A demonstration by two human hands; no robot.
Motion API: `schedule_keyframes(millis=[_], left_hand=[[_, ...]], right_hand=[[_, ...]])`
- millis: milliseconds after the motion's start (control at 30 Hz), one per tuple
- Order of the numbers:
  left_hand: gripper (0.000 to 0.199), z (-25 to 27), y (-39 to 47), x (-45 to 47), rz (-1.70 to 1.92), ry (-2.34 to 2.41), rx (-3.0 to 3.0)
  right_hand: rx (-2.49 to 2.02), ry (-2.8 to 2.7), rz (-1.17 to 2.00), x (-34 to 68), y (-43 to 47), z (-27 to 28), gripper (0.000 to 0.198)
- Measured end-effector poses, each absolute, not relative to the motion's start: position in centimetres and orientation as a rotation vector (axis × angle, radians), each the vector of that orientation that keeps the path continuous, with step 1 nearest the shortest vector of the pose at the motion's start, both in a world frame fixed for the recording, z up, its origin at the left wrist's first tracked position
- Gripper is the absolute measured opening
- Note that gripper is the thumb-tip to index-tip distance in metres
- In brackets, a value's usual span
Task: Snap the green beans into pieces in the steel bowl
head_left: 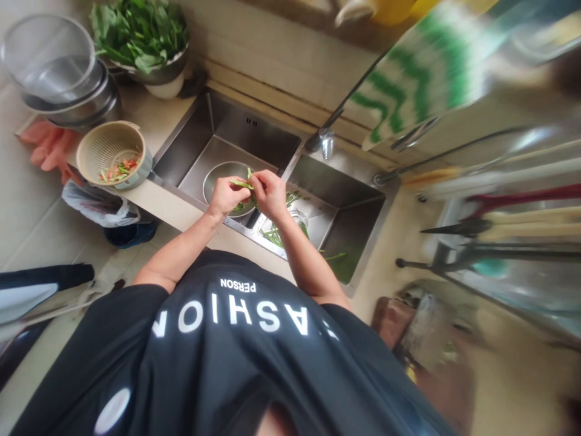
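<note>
Both left hand [226,197] and right hand [271,194] are finger-clamping greens [240,183]; colander [94,148] is sitting at their 9 o'clock.

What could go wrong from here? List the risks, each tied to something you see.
The green stem pinched in the left hand and right hand could slip and miss the round bowl below. Loose greens in the right basin might clog it if water runs. The strainer basket sits near the counter's front edge, so a bump could tip it off.
</note>
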State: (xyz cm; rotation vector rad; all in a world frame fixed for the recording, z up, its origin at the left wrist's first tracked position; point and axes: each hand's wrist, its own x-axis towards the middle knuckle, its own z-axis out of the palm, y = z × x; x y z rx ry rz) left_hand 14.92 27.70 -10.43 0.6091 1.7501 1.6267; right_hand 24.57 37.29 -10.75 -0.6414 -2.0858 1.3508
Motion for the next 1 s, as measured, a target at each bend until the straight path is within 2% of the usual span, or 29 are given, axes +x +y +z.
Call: schedule_keyframes(millis=[67,167,300,467,633,700,867,933,1000], left_hand=[[0.01,-10.6,27.9,15.0,1.683,1.763,0.55],[0.011,-10.9,28.2,15.1,1.728,1.738,0.431],[0.014,-10.8,27.9,14.9,1.696,1.685,0.354],[0.02,-10.6,27.7,14.4,1.69,1.68,0.369],[0.02,-10.8,28.2,14.2,1.682,1.732,0.376],[0.019,-10.9,28.4,14.2,1.697,1.732,0.328],[0.02,-11.2,28.6,14.2,1.756,1.634,0.213],[0.023,-11.3,28.5,14.1,1.736,1.603,0.225],[0.026,-11.4,28.3,13.9,1.715,1.584,0.273]], right_hand=[[-0.724,-1.992,1.439,24.0,37.0,-11.3,0.04],[-0.862,-1.765,1.77,23.2,36.7,-12.6,0.049],[-0.781,-1.601,2.108,23.4,37.3,-13.3,0.057],[-0.541,-1.914,1.999,25.1,38.7,-12.9,0.055],[-0.571,-2.106,1.753,25.3,38.5,-13.0,0.039],[-0.596,-2.008,1.803,25.0,38.1,-13.2,0.036],[-0.658,-1.579,2.197,24.3,37.4,-14.0,0.04],[-0.678,-1.576,2.198,24.4,37.4,-14.1,0.04],[-0.69,-1.692,2.066,24.6,37.5,-14.0,0.037]])
